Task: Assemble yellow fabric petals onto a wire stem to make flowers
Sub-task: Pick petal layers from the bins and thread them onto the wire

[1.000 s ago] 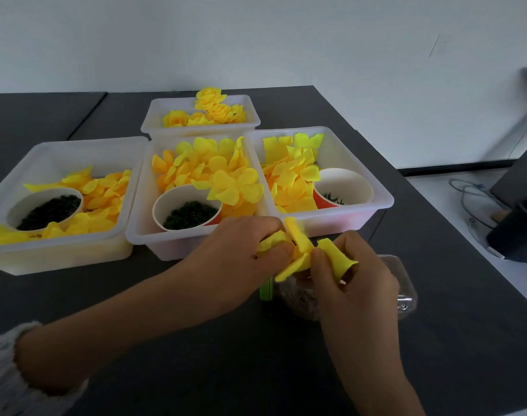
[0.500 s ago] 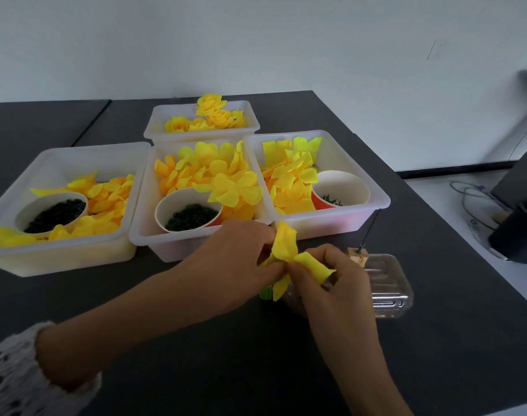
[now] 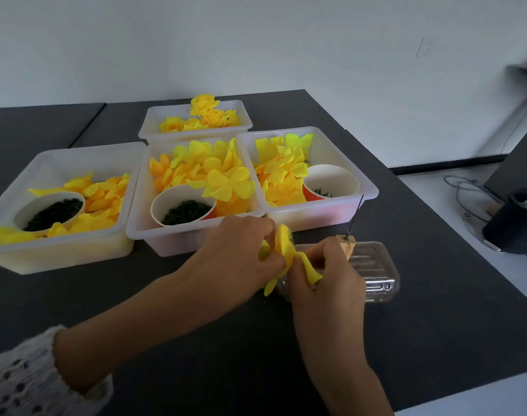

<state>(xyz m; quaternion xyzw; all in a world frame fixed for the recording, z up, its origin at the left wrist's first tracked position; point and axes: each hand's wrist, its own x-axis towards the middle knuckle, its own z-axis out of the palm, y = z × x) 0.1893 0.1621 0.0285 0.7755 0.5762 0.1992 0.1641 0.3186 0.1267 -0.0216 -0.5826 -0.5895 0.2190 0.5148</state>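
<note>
Head view: both hands meet over the black table (image 3: 196,340), in front of the middle bin (image 3: 142,223). Left hand (image 3: 244,253) has its fingers curled and pinches the yellow fabric petals (image 3: 284,250) from the left side. Right hand (image 3: 325,274) has thumb and fingers curled onto the same petals from the right, one petal folded over its thumb. Whether a wire stem runs through the petals cannot be told, as the hands cover that point. A clear plastic tray (image 3: 376,265) lies on the table just behind the right hand, with a small wooden block (image 3: 348,243) at its far edge and a thin dark wire (image 3: 356,214) rising from the block. Three white bins sit side by side beyond the hands; the left bin (image 3: 31,175) and right bin (image 3: 367,187) flank the middle one, each holding loose yellow petals and a paper cup of dark green pieces. A fourth bin (image 3: 154,118) behind them holds finished yellow flowers (image 3: 208,115).
</note>
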